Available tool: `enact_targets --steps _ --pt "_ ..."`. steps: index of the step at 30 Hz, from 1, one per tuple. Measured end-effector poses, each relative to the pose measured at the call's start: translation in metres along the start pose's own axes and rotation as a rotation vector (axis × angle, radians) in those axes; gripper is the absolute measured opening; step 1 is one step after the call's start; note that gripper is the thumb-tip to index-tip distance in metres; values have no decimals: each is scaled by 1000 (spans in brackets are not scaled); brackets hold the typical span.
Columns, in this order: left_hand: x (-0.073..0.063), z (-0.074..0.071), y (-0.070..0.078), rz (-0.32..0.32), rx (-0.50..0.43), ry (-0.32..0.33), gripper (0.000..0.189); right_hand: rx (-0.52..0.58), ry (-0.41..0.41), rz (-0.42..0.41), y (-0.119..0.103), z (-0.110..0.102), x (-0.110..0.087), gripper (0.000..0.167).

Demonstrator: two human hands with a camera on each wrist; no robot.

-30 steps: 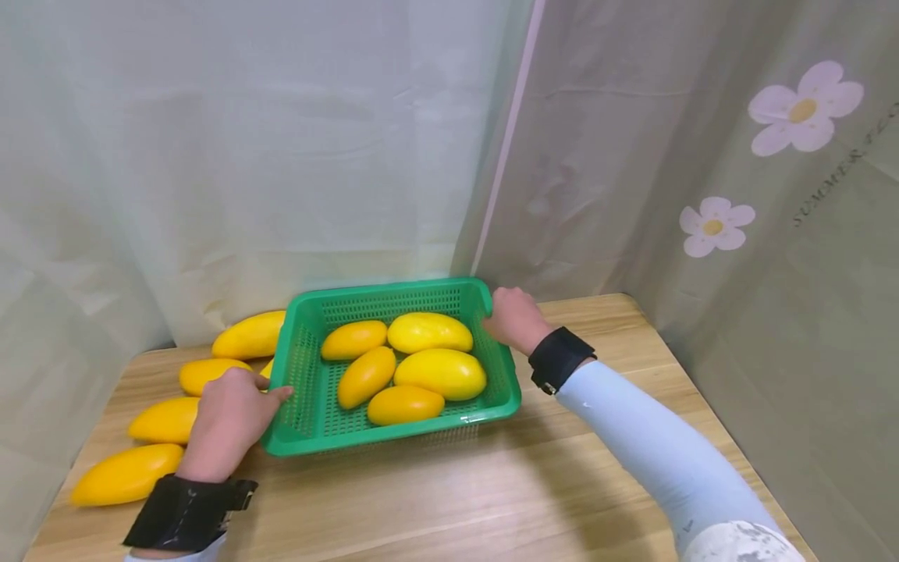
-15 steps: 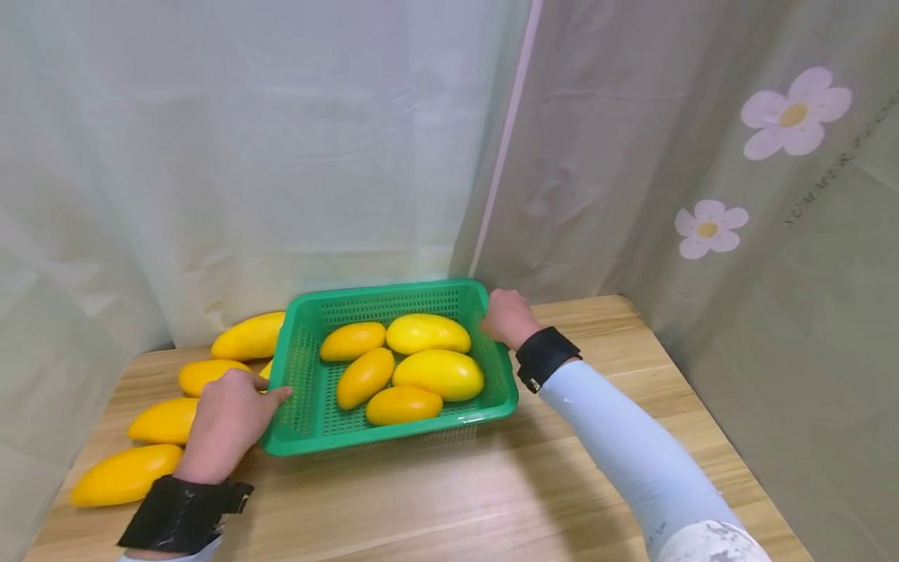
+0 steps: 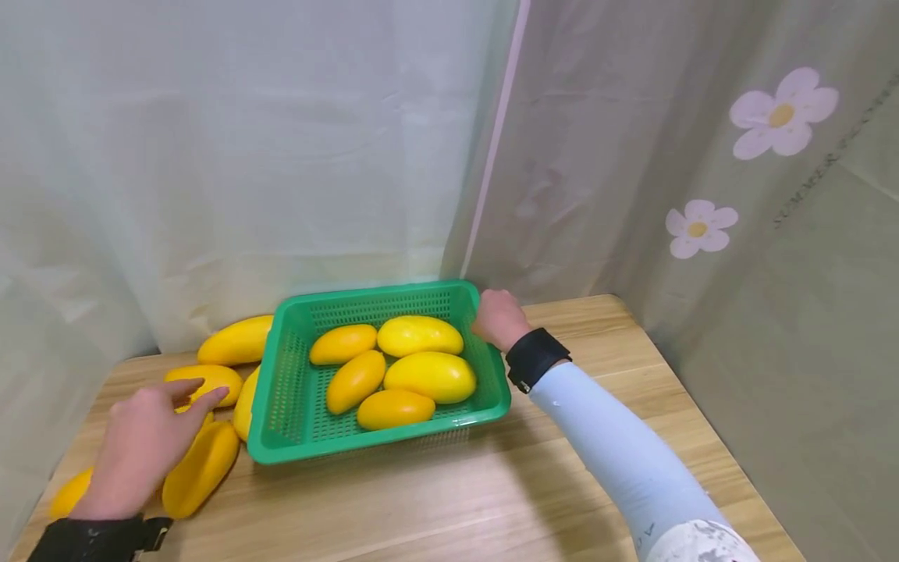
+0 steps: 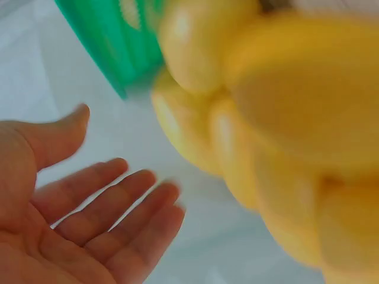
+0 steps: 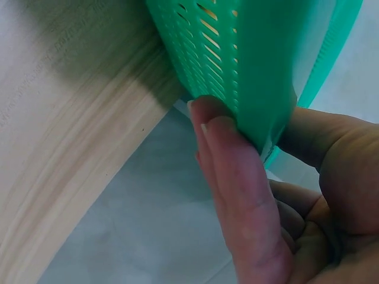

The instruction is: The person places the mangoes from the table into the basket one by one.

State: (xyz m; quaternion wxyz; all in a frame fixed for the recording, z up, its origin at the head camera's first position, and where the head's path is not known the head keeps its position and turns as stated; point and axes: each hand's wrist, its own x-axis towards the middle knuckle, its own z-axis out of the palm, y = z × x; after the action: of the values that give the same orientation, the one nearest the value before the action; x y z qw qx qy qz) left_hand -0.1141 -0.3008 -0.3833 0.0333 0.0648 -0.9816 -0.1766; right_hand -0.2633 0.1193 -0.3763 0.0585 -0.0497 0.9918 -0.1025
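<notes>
A green plastic basket (image 3: pixel 379 439) with perforated walls sits near the back of the table and holds several yellow mangoes (image 3: pixel 430 377). My right hand (image 3: pixel 502 321) grips its right rim; in the right wrist view the fingers (image 5: pixel 237 177) lie along the outer wall and the thumb (image 5: pixel 314 133) is over the rim. To the left of the basket, more mangoes (image 3: pixel 202 468) lie in a loose cluster. Above them my left hand (image 3: pixel 143 437) is held with thumb and fingers apart, nothing in it. The left wrist view shows its palm (image 4: pixel 35 254) beside blurred mangoes (image 4: pixel 296 89).
A wood-grain table (image 3: pixel 449 507) carries everything. Behind it hangs a pale curtain (image 3: pixel 281 156), and a greyer one with printed flowers (image 3: pixel 783 115) runs down the right side. The basket's back rim stands close to the curtain.
My left hand has let go of the basket's left rim and moved left and nearer, over the loose mangoes, some of which now lie differently. The right hand keeps its grip.
</notes>
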Motion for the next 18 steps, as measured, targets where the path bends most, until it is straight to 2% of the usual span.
enact_targets --steps 2,4,8,10,16,18 --pt "-2 -1 -12 3 16 23 77 -9 -1 0 -1 0 0 10" --pt "-6 1 -21 36 21 45 77 -11 -7 1 -1 -1 0 10" --pt "-19 6 -29 62 31 55 81 -34 -15 -7 -5 -2 0 8" --pt "-25 10 -30 35 53 23 87 -43 -13 -14 -6 -2 0 6" --pt "-30 20 -28 -93 96 -181 108 -50 -13 -6 -6 -1 1 7" --pt "-29 24 -26 -122 94 -227 111 -60 -11 -2 -6 0 0 7"
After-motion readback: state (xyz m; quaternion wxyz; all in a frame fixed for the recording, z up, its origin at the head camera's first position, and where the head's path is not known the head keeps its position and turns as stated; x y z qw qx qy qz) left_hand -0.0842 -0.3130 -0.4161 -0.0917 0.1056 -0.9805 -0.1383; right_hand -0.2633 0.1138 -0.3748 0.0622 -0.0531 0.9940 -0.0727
